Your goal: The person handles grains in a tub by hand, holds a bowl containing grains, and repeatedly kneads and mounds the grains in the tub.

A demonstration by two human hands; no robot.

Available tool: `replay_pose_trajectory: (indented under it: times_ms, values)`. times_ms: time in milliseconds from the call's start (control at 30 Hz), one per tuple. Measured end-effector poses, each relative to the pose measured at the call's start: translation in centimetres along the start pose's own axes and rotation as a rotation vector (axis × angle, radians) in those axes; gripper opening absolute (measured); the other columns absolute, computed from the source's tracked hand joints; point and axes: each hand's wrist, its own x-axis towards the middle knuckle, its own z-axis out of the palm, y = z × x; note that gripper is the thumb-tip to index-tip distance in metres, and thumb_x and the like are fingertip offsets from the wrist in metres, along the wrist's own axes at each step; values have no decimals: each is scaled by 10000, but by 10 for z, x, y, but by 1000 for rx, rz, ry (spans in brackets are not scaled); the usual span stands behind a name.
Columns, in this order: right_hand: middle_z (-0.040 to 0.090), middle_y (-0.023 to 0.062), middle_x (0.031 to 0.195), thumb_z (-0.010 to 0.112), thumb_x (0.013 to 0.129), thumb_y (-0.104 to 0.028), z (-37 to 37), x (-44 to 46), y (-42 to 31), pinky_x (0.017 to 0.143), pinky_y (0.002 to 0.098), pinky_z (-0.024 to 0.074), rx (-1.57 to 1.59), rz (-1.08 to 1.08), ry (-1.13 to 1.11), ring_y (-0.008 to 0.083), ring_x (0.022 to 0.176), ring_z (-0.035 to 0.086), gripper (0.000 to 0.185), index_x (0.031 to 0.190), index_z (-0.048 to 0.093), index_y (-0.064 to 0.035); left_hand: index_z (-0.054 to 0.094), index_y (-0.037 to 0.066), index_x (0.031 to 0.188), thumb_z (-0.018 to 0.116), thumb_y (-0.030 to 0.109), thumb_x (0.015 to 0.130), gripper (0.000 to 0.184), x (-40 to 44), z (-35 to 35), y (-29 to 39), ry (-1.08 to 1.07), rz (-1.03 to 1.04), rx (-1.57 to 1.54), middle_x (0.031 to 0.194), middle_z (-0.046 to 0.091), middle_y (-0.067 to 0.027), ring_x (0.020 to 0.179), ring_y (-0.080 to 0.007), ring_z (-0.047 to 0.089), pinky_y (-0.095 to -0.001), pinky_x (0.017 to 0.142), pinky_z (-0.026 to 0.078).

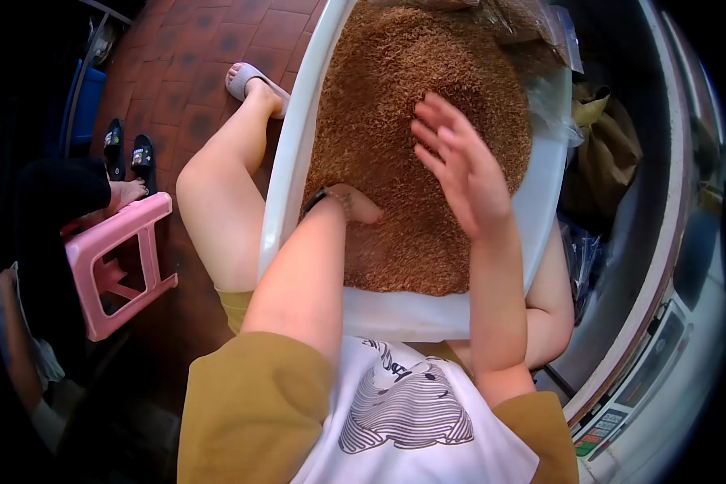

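Observation:
A heap of small reddish-brown, grain-like pieces [403, 73] fills much of a white plastic tub [411, 319] between my knees. My left hand [365, 208], with a dark watch [315, 198] and a bracelet at the wrist, is sunk into the heap; its fingers are buried, so what they do is hidden. Above the right part of the heap, my right hand [460, 157] is raised with its fingers apart and nothing in it. Slight blur shows at its fingertips.
Clear plastic bags [552, 101] lie over the tub's far right end. A brown sack [613, 149] is beyond its right side. At left stand a pink stool [129, 258] and another person's leg [56, 189], near dark slippers [143, 155]. A scale-like machine [633, 379] sits at lower right.

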Motion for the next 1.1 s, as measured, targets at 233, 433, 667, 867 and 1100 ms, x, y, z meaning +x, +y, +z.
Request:
replay_pose_trajectory:
  times_ms: [233, 433, 667, 867, 1100]
  values:
    - [643, 174, 886, 462, 870, -237, -113, -56, 88, 756, 335, 472, -1056, 505, 138, 238, 843, 623, 297, 952, 613, 5, 213, 58, 1396, 320, 416, 910, 613, 21, -7, -7, -378, 6, 80, 1460, 227, -47, 1324, -156, 231, -287, 1069, 208]
    - [654, 155, 793, 474, 844, -304, -115, -42, 86, 766, 374, 476, -1205, 734, 101, 293, 796, 629, 320, 857, 670, -51, 319, 42, 1331, 394, 388, 886, 569, 70, 14, -34, -335, -2, -8, 1391, 321, -60, 1238, -144, 307, -290, 1014, 259]
    - [638, 181, 920, 498, 821, -313, -124, -47, 70, 834, 397, 462, -1250, 764, 143, 334, 903, 603, 321, 890, 671, -51, 458, 22, 1243, 502, 355, 851, 517, 99, 20, -53, -292, -90, -59, 1299, 444, -73, 1125, -125, 401, -294, 940, 329]
    - [642, 171, 915, 535, 802, -299, -123, -43, 90, 825, 393, 471, -1318, 703, 46, 328, 900, 609, 289, 888, 679, -64, 587, -23, 1115, 655, 309, 764, 488, 127, 41, -89, -31, -127, -52, 1167, 565, -79, 987, -117, 470, -302, 859, 398]
    - [650, 146, 855, 557, 806, -276, -64, -48, 46, 747, 402, 491, -1482, 518, 170, 316, 835, 620, 250, 852, 669, -58, 618, -7, 1071, 650, 301, 755, 442, 165, 61, -124, -30, -65, -328, 1149, 574, -99, 990, -146, 504, -316, 836, 415]
